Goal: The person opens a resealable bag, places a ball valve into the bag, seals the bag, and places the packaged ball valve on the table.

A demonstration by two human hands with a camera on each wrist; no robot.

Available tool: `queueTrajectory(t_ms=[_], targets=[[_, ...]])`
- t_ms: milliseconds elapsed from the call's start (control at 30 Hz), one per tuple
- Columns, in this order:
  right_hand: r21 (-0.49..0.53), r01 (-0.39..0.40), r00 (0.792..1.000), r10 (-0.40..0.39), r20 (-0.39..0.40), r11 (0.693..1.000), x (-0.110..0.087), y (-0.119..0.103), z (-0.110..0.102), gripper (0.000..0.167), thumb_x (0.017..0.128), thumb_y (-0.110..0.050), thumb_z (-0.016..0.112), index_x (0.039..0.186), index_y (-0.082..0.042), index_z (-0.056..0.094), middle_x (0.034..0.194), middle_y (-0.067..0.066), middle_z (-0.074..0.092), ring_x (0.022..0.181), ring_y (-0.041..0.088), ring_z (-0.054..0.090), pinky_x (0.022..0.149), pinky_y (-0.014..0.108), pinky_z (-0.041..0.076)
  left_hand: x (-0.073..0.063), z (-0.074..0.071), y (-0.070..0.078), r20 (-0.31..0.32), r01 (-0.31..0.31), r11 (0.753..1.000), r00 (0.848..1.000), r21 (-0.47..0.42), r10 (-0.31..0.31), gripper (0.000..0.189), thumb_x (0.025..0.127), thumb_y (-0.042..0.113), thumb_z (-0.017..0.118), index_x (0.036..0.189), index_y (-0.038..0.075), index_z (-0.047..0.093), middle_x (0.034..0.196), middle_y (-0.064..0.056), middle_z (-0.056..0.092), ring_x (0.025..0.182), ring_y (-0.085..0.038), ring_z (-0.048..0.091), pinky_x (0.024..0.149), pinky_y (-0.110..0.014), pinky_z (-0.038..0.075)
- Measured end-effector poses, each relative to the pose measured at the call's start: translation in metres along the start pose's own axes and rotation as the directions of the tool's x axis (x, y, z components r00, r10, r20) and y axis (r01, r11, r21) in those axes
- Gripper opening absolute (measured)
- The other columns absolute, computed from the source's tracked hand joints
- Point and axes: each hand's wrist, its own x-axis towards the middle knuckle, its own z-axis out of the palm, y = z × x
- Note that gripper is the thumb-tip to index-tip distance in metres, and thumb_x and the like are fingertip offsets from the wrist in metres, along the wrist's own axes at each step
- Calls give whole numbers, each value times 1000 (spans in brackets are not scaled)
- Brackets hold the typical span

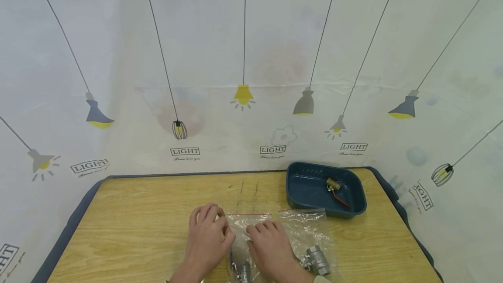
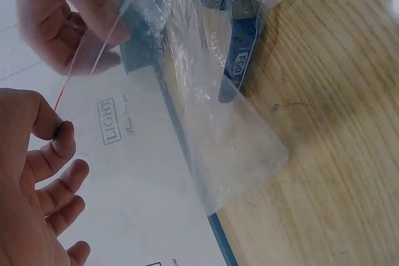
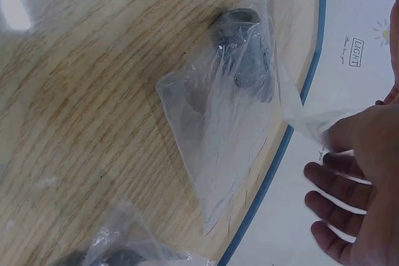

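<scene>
A clear zip-lock bag (image 1: 239, 248) with a red strip along its mouth lies between the two hands. Inside it is a metal ball valve (image 1: 244, 270) with a blue lever handle (image 2: 242, 54). My left hand (image 1: 208, 237) pinches the bag's mouth between thumb and forefinger at its left end, the other fingers loosely bent. Toward the other end, my right hand (image 1: 271, 248) pinches the plastic with thumb and forefinger, as the right wrist view shows. The film is lifted and stretched between both hands in the left wrist view.
Right of the hands, a second clear bag (image 1: 304, 222) holds a silver ball valve (image 1: 317, 260). A dark blue plastic basket (image 1: 292, 187) stands at the back right, with a brass valve (image 1: 333, 184) with a red lever inside. Behind the wooden table (image 1: 149, 213) hangs a printed cloth (image 1: 220, 34).
</scene>
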Motion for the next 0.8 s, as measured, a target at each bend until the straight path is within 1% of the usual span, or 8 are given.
queueTrajectory(t_ms=[133, 233, 333, 400, 533, 633, 700, 800], targets=[[19, 51, 996, -50, -76, 999, 4, 0, -1, 18, 85, -37, 71, 96, -26, 63, 82, -11, 65, 82, 11, 61, 76, 31, 47, 1, -1, -1, 20, -3, 1000, 1000, 7, 3, 22, 78, 22, 63, 57, 22, 55, 92, 6, 56, 107, -21, 51, 103, -50, 35], [40, 83, 989, -77, -123, 996, 7, -2, -2, 12, 85, -35, 71, 89, -26, 64, 79, -12, 64, 80, 10, 60, 75, 30, 46, 1, -3, -2, 30, -17, 1000, 999, 12, 17, 24, 77, 22, 62, 55, 23, 52, 91, 7, 56, 105, -20, 51, 104, -50, 34], [78, 81, 989, -71, -130, 994, 9, -3, -4, 11, 86, -33, 71, 80, -27, 64, 74, -13, 62, 76, 9, 58, 73, 28, 44, 2, -5, -3, 36, -29, 1000, 999, 6, 29, 27, 77, 21, 63, 54, 25, 48, 91, 7, 56, 104, -19, 51, 105, -50, 33], [117, 55, 993, -42, -109, 992, 10, -5, -5, 13, 86, -31, 70, 76, -26, 64, 70, -13, 61, 73, 8, 57, 71, 28, 44, 2, -6, -3, 43, -30, 1000, 999, 4, 30, 30, 78, 23, 63, 55, 26, 45, 92, 7, 56, 106, -19, 51, 105, -51, 33], [195, -49, 999, 50, -5, 980, 15, -7, -8, 16, 87, -29, 68, 72, -26, 64, 64, -15, 58, 70, 9, 57, 72, 31, 46, -2, -5, 0, 62, -29, 999, 998, 16, 28, 33, 82, 34, 66, 59, 28, 44, 95, 6, 55, 109, -21, 51, 103, -52, 35], [222, -119, 992, 106, 72, 968, 18, -7, -10, 18, 88, -28, 67, 70, -26, 64, 63, -16, 58, 71, 10, 58, 76, 36, 49, -8, 2, 2, 59, -36, 999, 998, 35, 34, 34, 81, 43, 68, 63, 27, 45, 96, 4, 53, 110, -22, 50, 100, -55, 37], [222, -144, 987, 123, 105, 964, 19, -6, -11, 18, 89, -29, 67, 71, -26, 64, 64, -16, 59, 71, 10, 58, 77, 37, 49, -13, 7, 4, 50, -29, 999, 998, 46, 27, 35, 80, 47, 68, 65, 26, 45, 97, 2, 53, 110, -22, 49, 99, -56, 36], [220, -162, 982, 136, 129, 962, 20, -6, -12, 18, 89, -30, 67, 71, -27, 64, 64, -16, 59, 70, 9, 56, 74, 36, 48, -18, 13, 6, 46, -2, 999, 999, 48, 0, 35, 81, 48, 67, 64, 25, 47, 101, 0, 54, 115, -25, 49, 101, -57, 34]])
